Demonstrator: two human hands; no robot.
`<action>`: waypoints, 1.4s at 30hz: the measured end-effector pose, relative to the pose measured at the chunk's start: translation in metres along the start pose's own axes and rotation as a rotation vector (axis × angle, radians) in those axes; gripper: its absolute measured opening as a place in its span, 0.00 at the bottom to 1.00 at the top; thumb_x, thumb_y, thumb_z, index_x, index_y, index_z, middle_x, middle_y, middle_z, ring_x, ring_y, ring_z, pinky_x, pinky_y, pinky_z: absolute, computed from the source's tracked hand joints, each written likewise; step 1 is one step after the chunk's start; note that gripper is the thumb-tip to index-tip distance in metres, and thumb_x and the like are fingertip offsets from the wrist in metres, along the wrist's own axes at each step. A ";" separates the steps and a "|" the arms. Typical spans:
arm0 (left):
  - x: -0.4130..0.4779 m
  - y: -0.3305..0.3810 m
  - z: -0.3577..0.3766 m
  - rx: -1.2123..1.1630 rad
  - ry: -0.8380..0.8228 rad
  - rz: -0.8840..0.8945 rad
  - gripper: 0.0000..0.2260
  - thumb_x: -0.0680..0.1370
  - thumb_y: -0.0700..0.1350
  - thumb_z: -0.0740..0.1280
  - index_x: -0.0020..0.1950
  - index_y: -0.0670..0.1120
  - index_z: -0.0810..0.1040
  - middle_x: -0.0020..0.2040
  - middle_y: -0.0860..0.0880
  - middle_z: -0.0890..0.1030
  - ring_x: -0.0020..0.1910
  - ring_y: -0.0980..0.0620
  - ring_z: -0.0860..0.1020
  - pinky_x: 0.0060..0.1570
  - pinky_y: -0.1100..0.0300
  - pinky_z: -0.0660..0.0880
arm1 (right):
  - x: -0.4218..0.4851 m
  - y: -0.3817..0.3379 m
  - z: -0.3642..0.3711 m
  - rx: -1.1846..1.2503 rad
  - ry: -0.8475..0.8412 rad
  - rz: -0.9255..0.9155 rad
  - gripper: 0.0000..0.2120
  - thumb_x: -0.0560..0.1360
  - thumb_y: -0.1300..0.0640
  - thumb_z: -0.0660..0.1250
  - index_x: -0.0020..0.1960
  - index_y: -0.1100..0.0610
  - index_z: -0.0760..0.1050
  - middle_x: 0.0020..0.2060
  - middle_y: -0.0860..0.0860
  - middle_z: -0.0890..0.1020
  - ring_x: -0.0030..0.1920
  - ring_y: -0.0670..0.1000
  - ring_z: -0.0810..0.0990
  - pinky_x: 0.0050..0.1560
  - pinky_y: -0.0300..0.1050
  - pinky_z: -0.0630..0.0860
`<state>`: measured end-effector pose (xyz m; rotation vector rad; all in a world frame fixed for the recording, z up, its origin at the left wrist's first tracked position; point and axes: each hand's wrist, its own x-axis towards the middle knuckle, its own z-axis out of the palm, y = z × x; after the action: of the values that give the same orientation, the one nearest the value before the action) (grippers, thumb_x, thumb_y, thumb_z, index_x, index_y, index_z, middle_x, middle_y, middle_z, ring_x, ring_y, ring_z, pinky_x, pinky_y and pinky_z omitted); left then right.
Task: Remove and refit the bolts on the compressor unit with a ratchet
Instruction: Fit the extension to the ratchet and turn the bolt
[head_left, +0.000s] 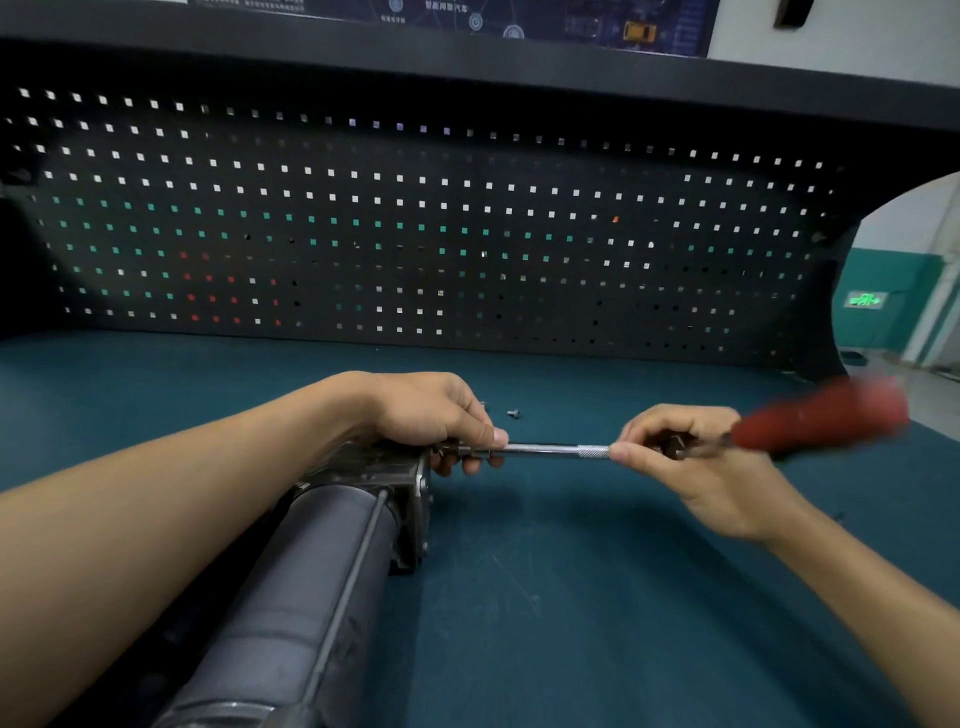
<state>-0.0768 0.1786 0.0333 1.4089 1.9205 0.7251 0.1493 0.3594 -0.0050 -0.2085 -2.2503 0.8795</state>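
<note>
At the near edge of the bench, the compressor unit (322, 587) lies on its side on the teal mat (571, 597), its grey cylindrical body running away from the viewer to a squared metal end block (384, 467). A thin steel tie rod (353, 577) runs along the top of the cylinder. The barrel looks matt and smooth, the end block ribbed bare metal. On that evidence the unit is probably heavy and rigid, but a round body may roll, so steady it at the end block rather than the barrel. Just beyond the block, the left hand (431, 415) curls its fingers round the socket end of the extension bar (550, 450) where it meets the block; the bolt being worked is hidden under the fingers. The bar is slim polished steel with a knurled band at its outer end. The right hand (691, 462) pinches that band and the tool head between thumb and curled fingers. The ratchet (821, 415) shows a red handle jutting right, blurred; for leverage, this is likely the place to grip. Farther back, a small loose bolt (513, 413) lies on the mat, light and easily lost. Behind stands a dark perforated pegboard (415, 234).
</note>
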 end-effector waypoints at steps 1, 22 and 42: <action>0.000 0.000 0.000 0.003 -0.001 -0.001 0.12 0.81 0.49 0.68 0.46 0.43 0.85 0.34 0.51 0.81 0.31 0.54 0.74 0.38 0.61 0.73 | 0.000 0.000 0.002 -0.007 0.010 -0.006 0.06 0.68 0.49 0.76 0.37 0.50 0.83 0.36 0.55 0.84 0.37 0.58 0.80 0.39 0.54 0.75; 0.004 -0.008 -0.003 0.059 0.033 0.092 0.14 0.74 0.54 0.74 0.46 0.43 0.85 0.37 0.53 0.84 0.38 0.54 0.77 0.46 0.59 0.75 | 0.014 -0.018 0.000 0.485 0.040 0.808 0.13 0.78 0.49 0.70 0.44 0.57 0.73 0.33 0.53 0.79 0.17 0.44 0.61 0.18 0.33 0.54; 0.003 0.000 0.003 0.032 -0.059 -0.008 0.15 0.84 0.52 0.63 0.47 0.46 0.85 0.35 0.49 0.82 0.33 0.53 0.73 0.41 0.59 0.71 | 0.001 -0.003 0.009 0.214 0.076 0.009 0.10 0.63 0.63 0.79 0.31 0.63 0.79 0.35 0.55 0.84 0.33 0.44 0.78 0.36 0.34 0.73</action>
<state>-0.0757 0.1818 0.0307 1.4259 1.8993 0.6447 0.1433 0.3532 -0.0074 -0.1508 -2.0696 1.0902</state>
